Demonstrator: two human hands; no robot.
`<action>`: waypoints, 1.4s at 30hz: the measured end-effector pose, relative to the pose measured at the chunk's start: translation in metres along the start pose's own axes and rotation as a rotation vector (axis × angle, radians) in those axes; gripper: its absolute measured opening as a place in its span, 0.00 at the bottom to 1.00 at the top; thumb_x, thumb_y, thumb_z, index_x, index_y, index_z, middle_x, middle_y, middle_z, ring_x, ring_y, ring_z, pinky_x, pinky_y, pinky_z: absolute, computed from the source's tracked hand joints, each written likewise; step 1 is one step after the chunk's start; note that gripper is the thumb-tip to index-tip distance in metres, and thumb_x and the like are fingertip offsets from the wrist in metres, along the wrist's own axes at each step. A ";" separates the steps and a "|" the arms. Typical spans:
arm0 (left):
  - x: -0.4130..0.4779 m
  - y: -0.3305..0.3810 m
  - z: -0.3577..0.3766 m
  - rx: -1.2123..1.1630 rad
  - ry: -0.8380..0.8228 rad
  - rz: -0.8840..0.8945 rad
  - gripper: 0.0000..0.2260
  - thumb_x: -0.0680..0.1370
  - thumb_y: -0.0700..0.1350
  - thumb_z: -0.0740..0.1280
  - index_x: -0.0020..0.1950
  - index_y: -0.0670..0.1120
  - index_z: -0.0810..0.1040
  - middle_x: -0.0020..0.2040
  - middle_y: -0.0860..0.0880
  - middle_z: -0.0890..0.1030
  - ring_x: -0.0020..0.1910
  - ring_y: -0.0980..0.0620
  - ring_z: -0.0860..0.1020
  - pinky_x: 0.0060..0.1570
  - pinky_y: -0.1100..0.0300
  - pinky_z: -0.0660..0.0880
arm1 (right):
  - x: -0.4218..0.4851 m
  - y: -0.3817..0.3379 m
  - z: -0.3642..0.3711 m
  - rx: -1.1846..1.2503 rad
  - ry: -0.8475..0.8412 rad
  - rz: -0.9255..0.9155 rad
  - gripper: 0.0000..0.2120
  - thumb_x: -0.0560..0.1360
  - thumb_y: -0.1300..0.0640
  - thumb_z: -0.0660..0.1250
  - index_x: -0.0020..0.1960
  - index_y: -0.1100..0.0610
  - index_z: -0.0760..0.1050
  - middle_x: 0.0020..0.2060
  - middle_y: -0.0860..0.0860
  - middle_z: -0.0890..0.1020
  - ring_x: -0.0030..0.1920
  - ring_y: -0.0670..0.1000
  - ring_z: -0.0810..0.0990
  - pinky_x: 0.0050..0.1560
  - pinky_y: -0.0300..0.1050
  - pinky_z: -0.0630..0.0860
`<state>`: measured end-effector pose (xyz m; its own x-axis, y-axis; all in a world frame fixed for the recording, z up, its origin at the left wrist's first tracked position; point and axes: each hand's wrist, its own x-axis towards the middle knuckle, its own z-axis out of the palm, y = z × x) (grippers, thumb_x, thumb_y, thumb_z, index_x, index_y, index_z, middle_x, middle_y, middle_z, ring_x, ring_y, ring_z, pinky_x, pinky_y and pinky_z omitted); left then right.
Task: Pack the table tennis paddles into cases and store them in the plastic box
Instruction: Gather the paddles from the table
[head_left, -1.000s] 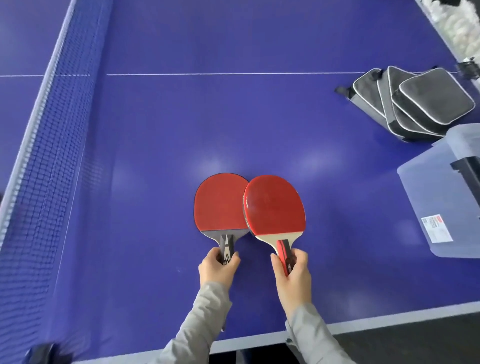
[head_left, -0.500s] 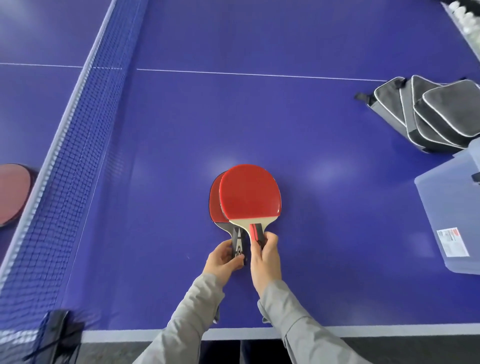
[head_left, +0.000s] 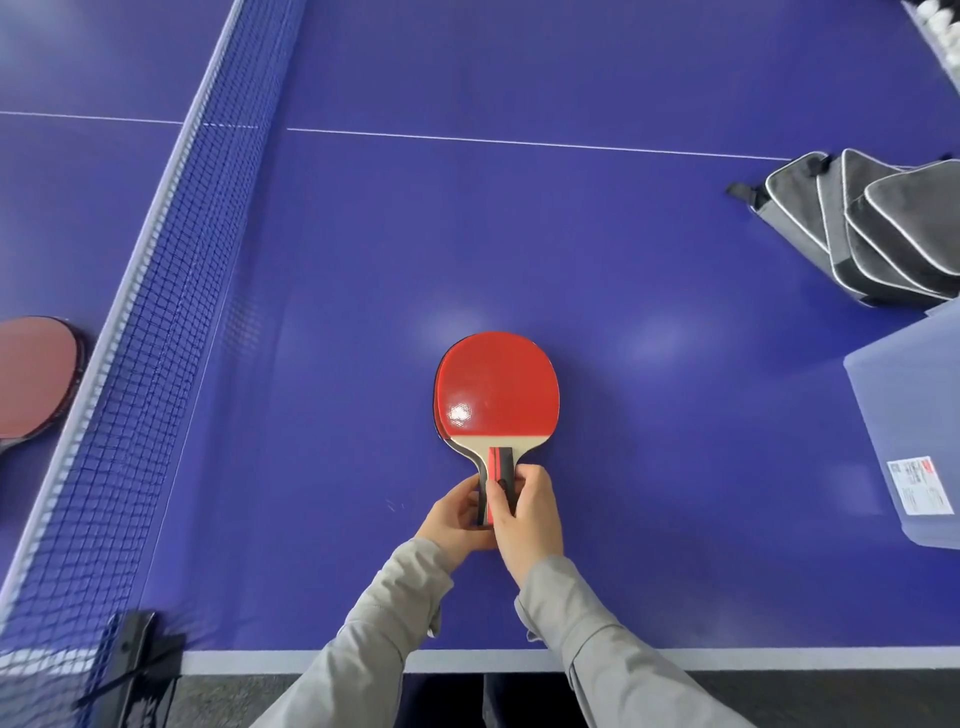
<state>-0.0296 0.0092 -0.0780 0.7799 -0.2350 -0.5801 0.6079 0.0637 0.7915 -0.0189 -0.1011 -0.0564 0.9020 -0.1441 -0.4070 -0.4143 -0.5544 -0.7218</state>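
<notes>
- Spare paddle (head_left: 31, 384): red face up, lying on the tabletop (head_left: 623, 234) at far left, beyond the net (head_left: 140, 338).
- Left hand (head_left: 454, 514): fingers curled round the handles of the stacked paddles (head_left: 498, 389).
- Stacked paddles: two, red faces up, the top one nearly covering the lower; centre, near the front edge.
- Right hand (head_left: 530, 514): clamped on the same handles, touching the left hand.
- Cases (head_left: 883, 234): grey, overlapping pile, far right.
- Plastic box (head_left: 904, 415): translucent, labelled, just in front of the cases.
</notes>
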 end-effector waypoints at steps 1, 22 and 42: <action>0.001 0.000 -0.001 0.009 -0.002 0.003 0.30 0.63 0.33 0.70 0.64 0.42 0.72 0.45 0.46 0.78 0.41 0.58 0.79 0.42 0.65 0.75 | 0.000 0.000 0.000 -0.021 -0.006 -0.012 0.12 0.76 0.49 0.65 0.53 0.55 0.69 0.48 0.49 0.75 0.50 0.52 0.77 0.53 0.53 0.76; 0.003 0.031 -0.011 -0.255 0.206 -0.084 0.09 0.76 0.42 0.67 0.36 0.41 0.77 0.27 0.49 0.75 0.28 0.49 0.79 0.32 0.60 0.76 | 0.008 0.062 -0.051 -0.851 -0.099 -0.167 0.34 0.77 0.36 0.50 0.77 0.49 0.43 0.77 0.52 0.47 0.77 0.53 0.43 0.75 0.54 0.48; -0.092 -0.024 -0.183 -0.147 0.613 -0.076 0.07 0.77 0.38 0.65 0.50 0.37 0.79 0.27 0.50 0.78 0.25 0.57 0.76 0.25 0.67 0.72 | 0.007 0.055 -0.027 -1.030 -0.216 -0.224 0.37 0.76 0.36 0.54 0.77 0.48 0.41 0.77 0.51 0.41 0.77 0.53 0.40 0.74 0.55 0.51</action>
<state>-0.0881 0.2066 -0.0787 0.6506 0.3515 -0.6732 0.6454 0.2113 0.7340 -0.0320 -0.1546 -0.0838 0.8620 0.1385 -0.4876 0.1504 -0.9885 -0.0149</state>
